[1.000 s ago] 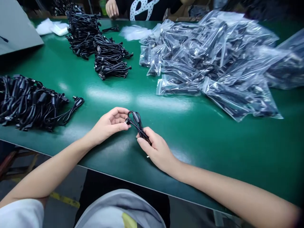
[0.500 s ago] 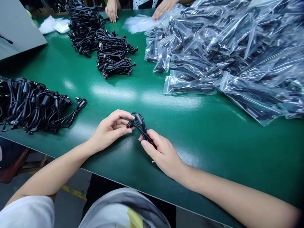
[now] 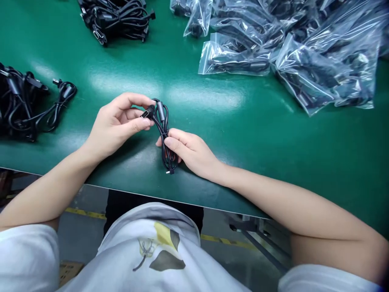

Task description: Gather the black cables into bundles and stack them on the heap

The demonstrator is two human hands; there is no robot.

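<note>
Between my hands, a coiled black cable (image 3: pixel 164 134) is held just above the green table near its front edge. My left hand (image 3: pixel 124 117) pinches the cable's larger plug (image 3: pixel 148 112) between thumb and fingers, its metal opening facing toward me. Around the tied middle of the bundle, my right hand (image 3: pixel 188 152) is closed, thumb on top. A thick grey-black barrel (image 3: pixel 161 111) on the cable shows at the upper end. The small plug (image 3: pixel 170 171) hangs out at the lower end, below my right fingers.
A heap of coiled black cables (image 3: pixel 21 101) lies at the left, one loose bundle (image 3: pixel 62 101) at its side. Another cable pile (image 3: pixel 118 20) sits at the back. Clear bags with cables inside (image 3: pixel 237 56) cover the back right. The green table's (image 3: pixel 273 142) front edge runs below my forearms.
The view has tipped downward, so the piles and my hands sit higher in it and the co-worker's hands are out of sight. The bundle has turned more upright, showing its small plug.
</note>
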